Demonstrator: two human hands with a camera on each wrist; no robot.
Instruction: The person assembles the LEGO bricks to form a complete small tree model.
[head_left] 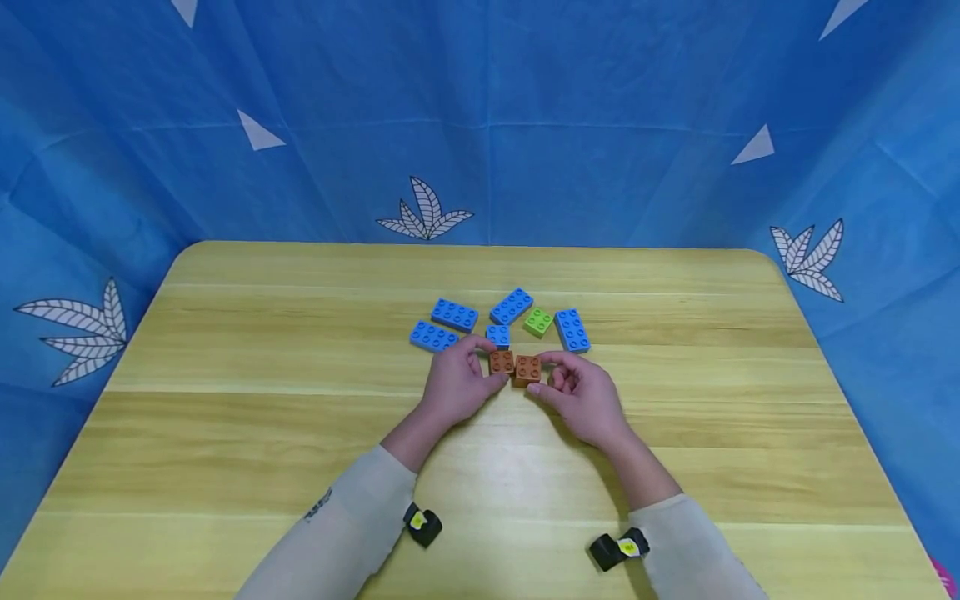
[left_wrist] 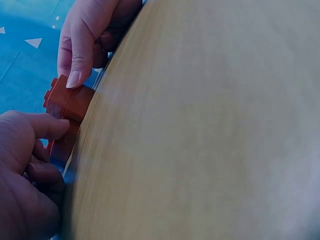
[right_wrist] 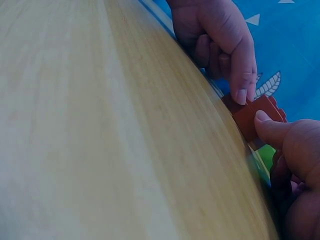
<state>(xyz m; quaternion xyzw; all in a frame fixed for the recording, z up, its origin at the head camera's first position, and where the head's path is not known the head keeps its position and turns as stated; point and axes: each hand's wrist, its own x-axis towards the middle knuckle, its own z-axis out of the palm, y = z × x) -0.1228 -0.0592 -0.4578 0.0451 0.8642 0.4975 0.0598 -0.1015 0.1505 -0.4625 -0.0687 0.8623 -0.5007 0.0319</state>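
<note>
Two square reddish-brown toy building bricks sit side by side between the hands in the head view. My left hand [head_left: 459, 382] pinches the left brown brick [head_left: 501, 362] between thumb and fingers. The right brown brick [head_left: 527, 370] is pinched by my right hand [head_left: 585, 398], thumb at its near side and index finger at its far side. That right brick looks taller, and a seam line crosses its side in the left wrist view. Studs face up on both. Just behind the left one lies a small square blue brick [head_left: 498, 336], partly hidden.
Behind the hands lie a green square brick [head_left: 538, 322] and several longer blue bricks, one at the right [head_left: 572, 331] and another at the back [head_left: 512, 307]. The wooden table [head_left: 262, 467] ends at a blue patterned curtain [head_left: 585, 158].
</note>
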